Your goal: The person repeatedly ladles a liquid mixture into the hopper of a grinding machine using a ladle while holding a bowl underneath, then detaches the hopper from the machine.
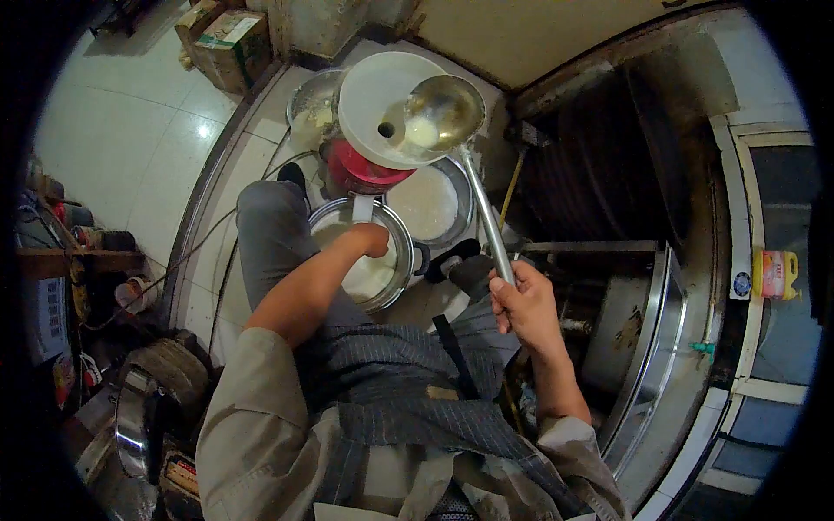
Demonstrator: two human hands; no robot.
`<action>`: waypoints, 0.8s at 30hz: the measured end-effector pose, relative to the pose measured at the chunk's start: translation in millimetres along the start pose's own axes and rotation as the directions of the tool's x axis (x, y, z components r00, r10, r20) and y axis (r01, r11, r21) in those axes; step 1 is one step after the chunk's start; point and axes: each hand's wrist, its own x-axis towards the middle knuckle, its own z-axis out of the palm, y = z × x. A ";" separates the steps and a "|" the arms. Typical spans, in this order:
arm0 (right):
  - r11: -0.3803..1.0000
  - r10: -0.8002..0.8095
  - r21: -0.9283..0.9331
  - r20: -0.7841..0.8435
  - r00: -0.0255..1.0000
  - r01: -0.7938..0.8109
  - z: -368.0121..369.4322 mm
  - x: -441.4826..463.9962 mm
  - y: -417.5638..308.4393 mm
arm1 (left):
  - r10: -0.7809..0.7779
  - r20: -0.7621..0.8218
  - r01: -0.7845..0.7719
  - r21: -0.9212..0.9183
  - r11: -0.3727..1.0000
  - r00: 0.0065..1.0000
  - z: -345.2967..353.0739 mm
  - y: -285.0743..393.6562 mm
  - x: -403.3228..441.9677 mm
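My right hand grips the handle of a long metal ladle. The ladle's bowl, with pale liquid in it, is over a wide white hopper that has a dark hole near its middle. Under the hopper sits a red machine body with a white spout. Just below that spout my left hand is closed, and what its fingers hold, if anything, is hidden. Beneath it stands a metal pot with a dark side handle and milky liquid inside.
A metal basin of cream-coloured liquid stands behind the pot. Another bowl is left of the hopper. Cardboard boxes sit at the back left. A metal-framed unit flanks my right side, and a cable crosses the floor.
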 end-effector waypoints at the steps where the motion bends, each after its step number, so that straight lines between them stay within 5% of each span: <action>1: 1.000 -0.009 -0.025 -0.018 1.000 0.008 0.7 0.6 2.9 | -0.002 0.013 0.002 -0.001 1.000 1.000 -0.5 0.1 -0.1; 5: 0.996 -0.021 -0.085 -0.038 0.999 0.017 2.4 1.6 17.1 | 0.015 0.012 -0.015 0.005 1.000 1.000 2.4 -2.9 0.9; 8: 0.983 -0.127 -0.144 -0.082 0.988 0.114 1.6 3.7 39.1 | -0.001 0.018 0.001 0.005 1.000 1.000 4.5 -5.1 5.1; 10: 0.899 -0.338 -0.321 -0.074 0.938 0.298 -3.7 8.6 57.4 | -0.024 0.010 0.023 0.005 1.000 1.000 -5.0 -0.1 -5.3; 14: 0.879 -0.397 -0.343 -0.140 0.907 0.332 -6.8 14.0 83.4 | -0.049 -0.019 0.049 -0.007 0.999 0.999 -3.1 -9.0 -2.5; 16: 0.986 -0.169 -0.038 -0.223 0.960 0.164 -5.5 16.0 78.4 | -0.032 -0.105 0.030 -0.019 0.999 0.994 -8.9 -11.5 -7.1; 20: 0.963 -0.039 0.259 -0.143 0.989 0.076 -9.6 65.3 107.9 | -0.021 -0.261 -0.012 -0.123 0.992 0.965 -45.6 -7.7 -45.1; 24: 0.816 0.312 0.515 -0.008 0.950 -0.264 -25.3 139.0 123.8 | -0.229 -0.613 -0.032 -0.384 0.923 0.756 -84.3 -6.5 -92.1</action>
